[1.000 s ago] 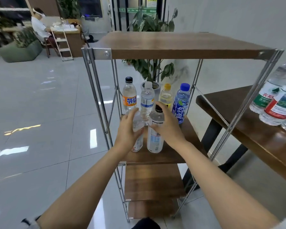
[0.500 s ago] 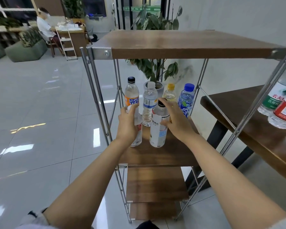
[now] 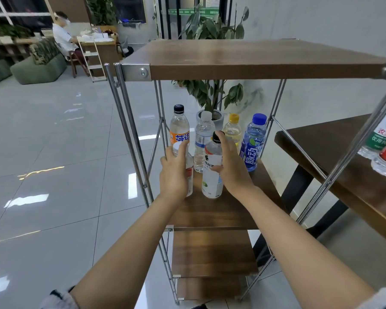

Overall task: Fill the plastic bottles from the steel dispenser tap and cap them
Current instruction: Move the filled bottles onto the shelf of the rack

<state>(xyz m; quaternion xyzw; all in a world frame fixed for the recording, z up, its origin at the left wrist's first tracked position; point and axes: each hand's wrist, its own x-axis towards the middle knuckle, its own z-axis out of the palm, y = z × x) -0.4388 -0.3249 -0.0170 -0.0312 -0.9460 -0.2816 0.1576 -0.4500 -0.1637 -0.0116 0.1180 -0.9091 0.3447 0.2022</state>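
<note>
Two bare arms stretch forward and converge at mid-frame, the left forearm point(image 3: 129, 248) angling in from lower left and the right forearm point(image 3: 299, 246) from lower right, with a sleeve edge point(image 3: 58, 297) showing at each bottom corner. The left hand point(image 3: 174, 175), back toward the camera, wraps its fingers round a white-capped bottle point(image 3: 189, 175), forefinger raised beside the cap. The right hand point(image 3: 233, 168) grips a black-capped bottle point(image 3: 212, 184) just beside it, thumb point(image 3: 216, 168) across the front, fingers reaching behind toward the neck.
</note>
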